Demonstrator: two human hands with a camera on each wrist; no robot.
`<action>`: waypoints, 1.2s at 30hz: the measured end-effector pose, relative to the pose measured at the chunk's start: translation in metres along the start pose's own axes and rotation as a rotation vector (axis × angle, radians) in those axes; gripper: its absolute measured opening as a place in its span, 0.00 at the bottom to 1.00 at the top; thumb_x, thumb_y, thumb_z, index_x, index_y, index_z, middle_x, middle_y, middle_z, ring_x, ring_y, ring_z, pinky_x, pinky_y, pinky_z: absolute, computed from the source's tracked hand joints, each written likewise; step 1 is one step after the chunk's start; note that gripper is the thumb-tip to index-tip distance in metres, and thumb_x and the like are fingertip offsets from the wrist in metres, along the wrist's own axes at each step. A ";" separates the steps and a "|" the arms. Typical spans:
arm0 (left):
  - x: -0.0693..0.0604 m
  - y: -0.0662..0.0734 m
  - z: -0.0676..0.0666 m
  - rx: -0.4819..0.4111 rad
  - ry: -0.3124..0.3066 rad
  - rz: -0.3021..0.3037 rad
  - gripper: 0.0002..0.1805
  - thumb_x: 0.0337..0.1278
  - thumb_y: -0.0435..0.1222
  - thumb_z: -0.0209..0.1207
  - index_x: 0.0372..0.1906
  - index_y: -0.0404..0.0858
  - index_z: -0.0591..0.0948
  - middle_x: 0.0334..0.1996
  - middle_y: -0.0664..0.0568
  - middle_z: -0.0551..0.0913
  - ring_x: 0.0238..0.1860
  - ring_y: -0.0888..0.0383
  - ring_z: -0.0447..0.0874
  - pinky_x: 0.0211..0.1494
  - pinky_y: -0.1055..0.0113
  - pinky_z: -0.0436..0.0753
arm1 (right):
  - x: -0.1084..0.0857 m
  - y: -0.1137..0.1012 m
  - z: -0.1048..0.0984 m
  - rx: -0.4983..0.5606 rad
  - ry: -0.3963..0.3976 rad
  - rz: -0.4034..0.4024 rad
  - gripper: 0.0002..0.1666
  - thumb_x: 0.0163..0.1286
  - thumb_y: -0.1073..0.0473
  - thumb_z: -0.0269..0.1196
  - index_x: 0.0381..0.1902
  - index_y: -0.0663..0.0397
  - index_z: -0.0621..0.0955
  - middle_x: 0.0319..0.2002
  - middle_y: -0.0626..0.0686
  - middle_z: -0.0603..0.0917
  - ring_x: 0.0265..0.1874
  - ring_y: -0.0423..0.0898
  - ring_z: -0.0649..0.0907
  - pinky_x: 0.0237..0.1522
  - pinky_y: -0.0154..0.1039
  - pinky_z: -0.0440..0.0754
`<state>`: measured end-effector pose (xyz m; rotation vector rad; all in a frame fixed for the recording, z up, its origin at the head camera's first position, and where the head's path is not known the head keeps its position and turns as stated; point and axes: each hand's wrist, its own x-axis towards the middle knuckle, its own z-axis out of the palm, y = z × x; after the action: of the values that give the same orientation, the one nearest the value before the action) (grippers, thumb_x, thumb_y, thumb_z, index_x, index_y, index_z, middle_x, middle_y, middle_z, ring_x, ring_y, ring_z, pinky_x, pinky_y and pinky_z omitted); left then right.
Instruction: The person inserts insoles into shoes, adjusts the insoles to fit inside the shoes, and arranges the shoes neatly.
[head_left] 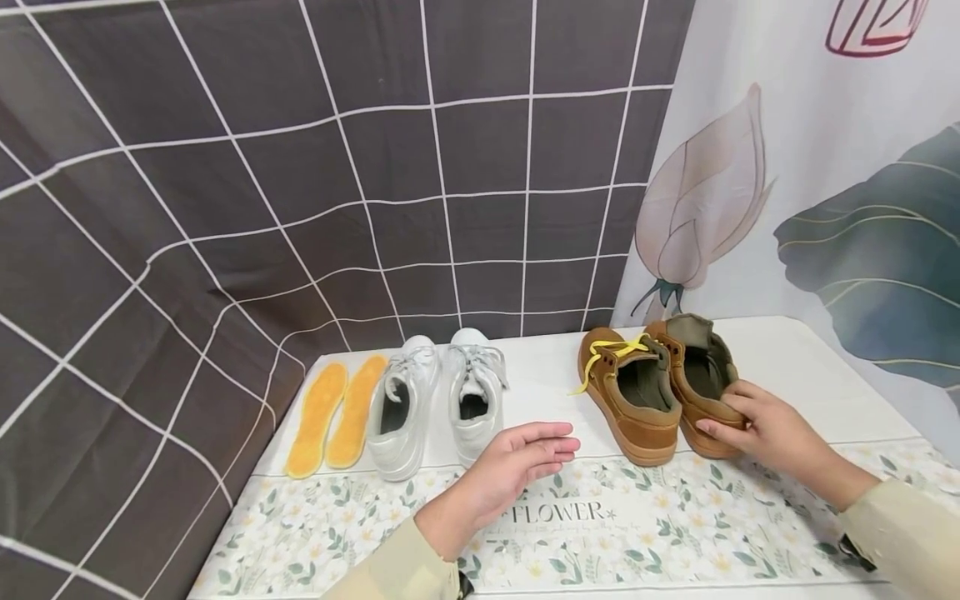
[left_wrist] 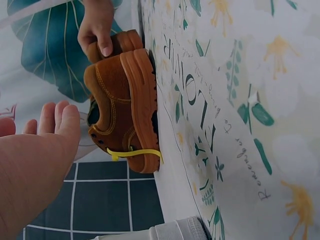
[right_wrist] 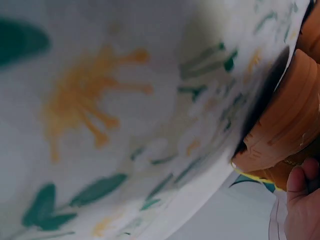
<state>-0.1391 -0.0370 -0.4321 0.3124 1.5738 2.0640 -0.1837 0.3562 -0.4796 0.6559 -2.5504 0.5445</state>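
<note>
A pair of brown shoes stands side by side at the right of the table in the head view. The left brown shoe (head_left: 637, 437) has a yellow lace hanging over its side; the right brown shoe (head_left: 686, 387) has its tongue raised. My right hand (head_left: 772, 429) pinches the heel of the right shoe, thumb outside and fingers at the collar. In the right wrist view, that shoe's sole (right_wrist: 280, 120) shows beside my fingers. My left hand (head_left: 517, 471) is held with fingers extended and nothing in it, between the white shoes and the brown pair.
White sneakers (head_left: 401, 442) with laces stand left of centre. Beside them lie two yellow insoles (head_left: 317, 425). A floral mat (head_left: 315, 533) runs along the table's front. Dark gridded cloth (head_left: 480, 150) and a flower-printed curtain (head_left: 810, 275) stand behind.
</note>
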 end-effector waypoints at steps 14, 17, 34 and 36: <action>-0.002 -0.004 -0.005 0.028 0.007 -0.015 0.23 0.69 0.31 0.54 0.66 0.28 0.73 0.60 0.37 0.81 0.61 0.46 0.81 0.68 0.56 0.75 | 0.002 -0.009 -0.007 -0.179 -0.089 0.089 0.17 0.59 0.43 0.73 0.28 0.38 0.75 0.30 0.41 0.71 0.24 0.35 0.67 0.24 0.36 0.65; -0.004 -0.004 -0.008 0.050 0.029 -0.014 0.23 0.67 0.30 0.54 0.65 0.30 0.75 0.59 0.37 0.81 0.58 0.48 0.82 0.66 0.57 0.77 | 0.003 -0.015 -0.011 -0.178 -0.101 0.122 0.16 0.63 0.44 0.71 0.27 0.37 0.74 0.29 0.41 0.70 0.23 0.34 0.67 0.23 0.35 0.63; -0.020 0.013 -0.022 0.308 0.053 0.090 0.26 0.71 0.34 0.53 0.71 0.41 0.70 0.63 0.45 0.80 0.64 0.50 0.78 0.72 0.54 0.69 | 0.023 -0.064 -0.017 -0.009 0.017 0.187 0.14 0.67 0.55 0.67 0.47 0.54 0.79 0.32 0.46 0.79 0.24 0.34 0.70 0.24 0.35 0.68; -0.022 0.015 -0.023 0.311 0.048 0.092 0.25 0.72 0.34 0.53 0.71 0.40 0.71 0.63 0.45 0.79 0.64 0.51 0.78 0.72 0.55 0.69 | 0.026 -0.070 -0.014 0.004 0.033 0.167 0.12 0.66 0.57 0.67 0.45 0.53 0.79 0.31 0.45 0.78 0.24 0.34 0.69 0.24 0.34 0.68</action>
<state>-0.1356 -0.0709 -0.4223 0.4576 1.9453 1.9013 -0.1624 0.2972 -0.4367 0.4338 -2.5875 0.6112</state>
